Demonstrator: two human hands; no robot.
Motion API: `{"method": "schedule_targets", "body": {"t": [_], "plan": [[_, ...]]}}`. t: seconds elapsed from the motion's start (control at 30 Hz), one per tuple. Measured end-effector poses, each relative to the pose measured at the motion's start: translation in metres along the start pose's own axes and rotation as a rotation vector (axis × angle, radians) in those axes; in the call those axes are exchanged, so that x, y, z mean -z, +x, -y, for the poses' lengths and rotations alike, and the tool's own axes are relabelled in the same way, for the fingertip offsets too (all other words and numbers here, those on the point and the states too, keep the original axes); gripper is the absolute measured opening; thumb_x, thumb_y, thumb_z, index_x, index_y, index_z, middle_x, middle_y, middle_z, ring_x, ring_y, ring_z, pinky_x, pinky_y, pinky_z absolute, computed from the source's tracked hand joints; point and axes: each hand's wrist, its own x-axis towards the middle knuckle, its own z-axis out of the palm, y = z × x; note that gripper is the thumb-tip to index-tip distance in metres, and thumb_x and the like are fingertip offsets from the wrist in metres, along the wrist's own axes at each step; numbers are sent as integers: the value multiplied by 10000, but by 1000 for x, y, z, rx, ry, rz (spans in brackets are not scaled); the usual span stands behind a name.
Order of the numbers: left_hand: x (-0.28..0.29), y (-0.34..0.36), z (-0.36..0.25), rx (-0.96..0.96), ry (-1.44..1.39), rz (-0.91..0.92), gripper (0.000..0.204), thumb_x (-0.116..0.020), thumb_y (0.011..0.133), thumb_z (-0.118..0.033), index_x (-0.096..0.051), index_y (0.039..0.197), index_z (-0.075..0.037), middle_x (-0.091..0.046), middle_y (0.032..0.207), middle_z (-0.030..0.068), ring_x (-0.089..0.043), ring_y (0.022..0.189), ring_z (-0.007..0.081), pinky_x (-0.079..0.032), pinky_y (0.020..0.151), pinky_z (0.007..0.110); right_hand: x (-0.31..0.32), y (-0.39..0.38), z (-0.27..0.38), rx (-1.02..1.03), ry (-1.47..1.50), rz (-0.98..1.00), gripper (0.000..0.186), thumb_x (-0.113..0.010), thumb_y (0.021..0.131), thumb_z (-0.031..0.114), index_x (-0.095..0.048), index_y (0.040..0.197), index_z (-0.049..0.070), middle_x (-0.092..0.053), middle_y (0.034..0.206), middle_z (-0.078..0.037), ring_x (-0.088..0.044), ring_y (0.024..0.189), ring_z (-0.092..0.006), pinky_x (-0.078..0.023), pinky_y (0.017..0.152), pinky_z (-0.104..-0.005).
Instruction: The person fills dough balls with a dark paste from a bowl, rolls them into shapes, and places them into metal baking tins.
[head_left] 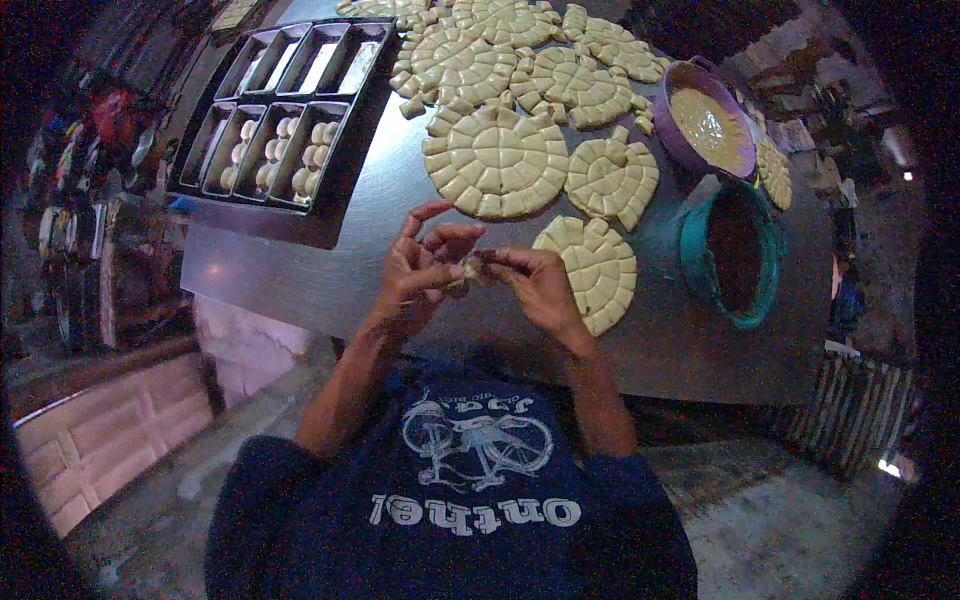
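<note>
A small piece of dough [470,268] is pinched between my two hands over the near part of the metal table. My left hand [415,270] holds it by the thumb side, its other fingers raised and curved. My right hand [540,285] has its thumb and fingertips closed on the same piece from the other side. Just beyond my hands lies a round slab of dough [495,160] cut into segments. Smaller cut rounds, one a dough disc [612,185] and one a nearer dough disc [590,272], lie by my right hand.
At the back left stands a black tin set [350,105] with rectangular compartments, some holding dough balls [320,145]. More cut dough [455,65] covers the far table [300,255]. To the right are a purple bowl [662,110] of pale yellow paste and a teal bowl [690,250] with dark brown contents.
</note>
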Motion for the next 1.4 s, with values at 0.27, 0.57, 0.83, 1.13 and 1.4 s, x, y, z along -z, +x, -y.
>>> {"method": "schedule_targets", "body": {"t": [0.27, 0.57, 0.83, 1.13, 1.4], "plan": [[60, -12, -25, -140, 76, -267, 536, -655, 795, -25, -474, 1297, -82, -580, 1167, 114, -563, 1143, 263, -441, 1040, 419, -48, -21, -87, 415, -757, -184, 327, -672, 745, 4, -647, 1067, 56, -645, 1060, -113, -618, 953, -301, -522, 789, -381], [78, -28, -22, -109, 76, -370, 396, -629, 851, -33, -523, 1230, -72, -596, 1126, 81, -581, 1068, 203, -453, 985, 368, -33, -25, -81, 376, -663, -264, 285, -676, 778, -15, -672, 1048, 76, -654, 1017, -119, -639, 947, -308, -536, 795, -390], [73, -29, -16, -76, 171, -425, 351, -644, 847, -41, -548, 1185, -42, -623, 1078, 96, -606, 1020, 210, -479, 939, 338, 60, -103, -63, 163, -872, -257, 165, -678, 801, 55, -691, 965, 71, -667, 914, -83, -631, 858, -286, -522, 720, -402], [17, -15, 9, 18, 380, -271, 228, -645, 862, -66, -591, 1081, -36, -645, 1009, 80, -621, 961, 171, -488, 874, 316, -8, -132, -84, -66, -979, -513, 143, -706, 810, 144, -668, 928, 72, -602, 929, -91, -584, 914, -308, -480, 826, -428], [-32, -4, 15, 46, 439, -191, 159, -626, 891, -101, -589, 1045, -79, -644, 982, 49, -614, 911, 151, -514, 754, 310, -8, -133, -72, -114, -776, -521, 238, -660, 839, 136, -637, 1061, 54, -625, 987, -133, -577, 962, -364, -469, 859, -484]]}}
